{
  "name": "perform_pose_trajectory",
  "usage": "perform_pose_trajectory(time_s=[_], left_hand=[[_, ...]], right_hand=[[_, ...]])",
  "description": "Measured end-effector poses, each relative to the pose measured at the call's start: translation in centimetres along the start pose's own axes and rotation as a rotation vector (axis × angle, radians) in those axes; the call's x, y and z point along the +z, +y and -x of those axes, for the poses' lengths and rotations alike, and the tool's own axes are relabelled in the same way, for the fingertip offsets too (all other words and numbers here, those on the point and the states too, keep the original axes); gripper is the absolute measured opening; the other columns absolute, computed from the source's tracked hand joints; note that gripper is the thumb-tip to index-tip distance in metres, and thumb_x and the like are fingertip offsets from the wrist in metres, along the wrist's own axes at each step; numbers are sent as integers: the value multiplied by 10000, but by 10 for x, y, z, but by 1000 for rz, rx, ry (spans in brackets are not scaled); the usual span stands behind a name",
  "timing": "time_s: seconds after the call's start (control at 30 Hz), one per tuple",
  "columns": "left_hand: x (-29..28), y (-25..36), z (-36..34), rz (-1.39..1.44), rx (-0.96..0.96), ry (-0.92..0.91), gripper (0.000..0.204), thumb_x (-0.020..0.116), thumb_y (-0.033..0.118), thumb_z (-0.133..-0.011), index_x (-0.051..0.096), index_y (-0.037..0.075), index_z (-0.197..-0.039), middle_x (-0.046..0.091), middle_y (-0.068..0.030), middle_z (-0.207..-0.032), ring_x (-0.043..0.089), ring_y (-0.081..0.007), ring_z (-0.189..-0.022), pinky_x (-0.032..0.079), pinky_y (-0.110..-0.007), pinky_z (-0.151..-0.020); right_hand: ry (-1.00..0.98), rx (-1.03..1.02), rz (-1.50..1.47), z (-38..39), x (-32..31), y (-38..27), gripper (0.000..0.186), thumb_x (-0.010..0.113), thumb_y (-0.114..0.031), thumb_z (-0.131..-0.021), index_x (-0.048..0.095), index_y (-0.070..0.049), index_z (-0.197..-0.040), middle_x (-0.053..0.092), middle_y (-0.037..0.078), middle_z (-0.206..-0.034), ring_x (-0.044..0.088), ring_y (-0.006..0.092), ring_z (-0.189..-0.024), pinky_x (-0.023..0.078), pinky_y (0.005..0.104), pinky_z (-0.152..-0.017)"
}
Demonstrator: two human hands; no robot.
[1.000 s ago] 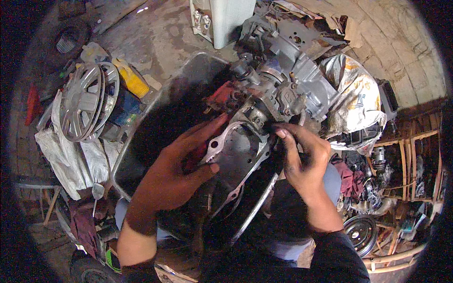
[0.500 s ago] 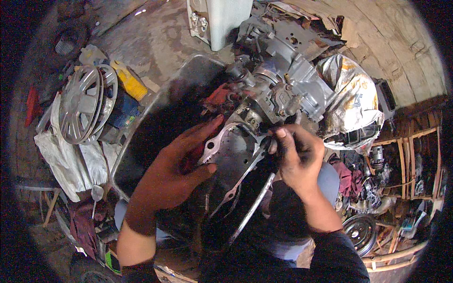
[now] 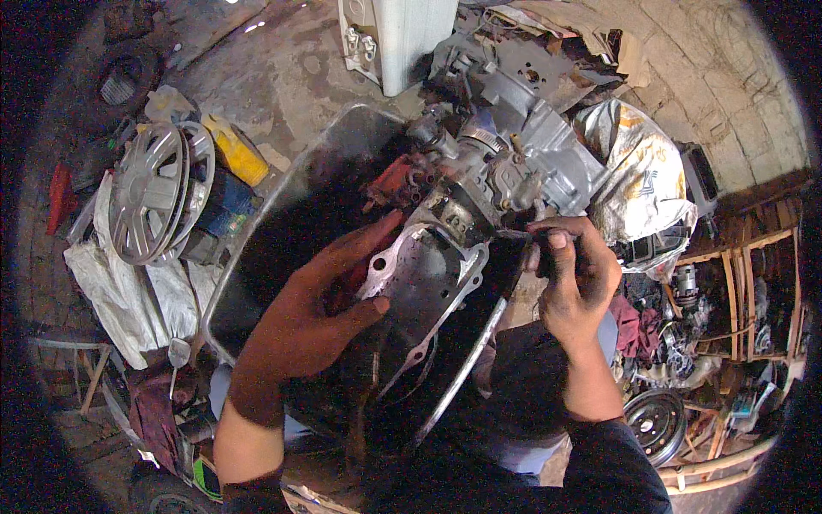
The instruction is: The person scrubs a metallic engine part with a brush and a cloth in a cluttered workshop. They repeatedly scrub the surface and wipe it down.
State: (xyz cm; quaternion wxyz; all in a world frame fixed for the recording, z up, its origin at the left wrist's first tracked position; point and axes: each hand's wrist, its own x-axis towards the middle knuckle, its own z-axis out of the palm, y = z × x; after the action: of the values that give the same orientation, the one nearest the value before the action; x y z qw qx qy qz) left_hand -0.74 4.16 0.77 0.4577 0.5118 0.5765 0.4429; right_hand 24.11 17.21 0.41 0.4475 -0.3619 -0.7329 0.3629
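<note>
A grey metal casing (image 3: 428, 259) with a bright, bolt-holed flange lies in the middle, its hollow side facing up. My left hand (image 3: 312, 300) grips its left edge, the thumb near the flange and the fingers stretched along the outer side. To the right, my right hand (image 3: 578, 274) is closed in a pinch around a small thin piece (image 3: 514, 234), whose tip points at the upper right of the flange. Its exact kind is too small to tell. Just beyond stands a dirty engine-like metal assembly (image 3: 514, 171) with a hose clamp and a red part (image 3: 396, 182).
Beneath the casing is a dark basin (image 3: 214, 313). Wheel covers (image 3: 154, 193) and a yellow bottle (image 3: 235, 150) lie at left. A white sack (image 3: 634, 163) sits at right, above a black wheel rim (image 3: 655, 424). A pale metal post (image 3: 411, 43) stands at the far side.
My right hand has moved right, away from the flange, uncovering its upper right corner and the thin piece. My left hand keeps its hold on the casing.
</note>
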Motion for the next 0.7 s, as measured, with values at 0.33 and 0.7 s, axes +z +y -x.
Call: perform_pose_trajectory(time_s=[0.33,0.7], left_hand=[[-1,1,-1,-13,30,-17,712,714,-2,-899,466,134,-1552,443,-80,-1615,385,-247,-1500,300,-393,-1222],[2,11,-1,48,-103,12,698,709,7,-909,463,119,-1552,445,-53,-1616,369,-204,-1502,278,-384,-1231]], right_hand=[[-211,-255,317,-4,-3,14,86,679,-13,-920,653,13,-998,676,179,-854,693,374,-772,543,418,-677],[-150,-558,462,-1,4,22,288,744,43,-731,753,15,-1018,658,143,-803,597,299,-714,484,368,-666]])
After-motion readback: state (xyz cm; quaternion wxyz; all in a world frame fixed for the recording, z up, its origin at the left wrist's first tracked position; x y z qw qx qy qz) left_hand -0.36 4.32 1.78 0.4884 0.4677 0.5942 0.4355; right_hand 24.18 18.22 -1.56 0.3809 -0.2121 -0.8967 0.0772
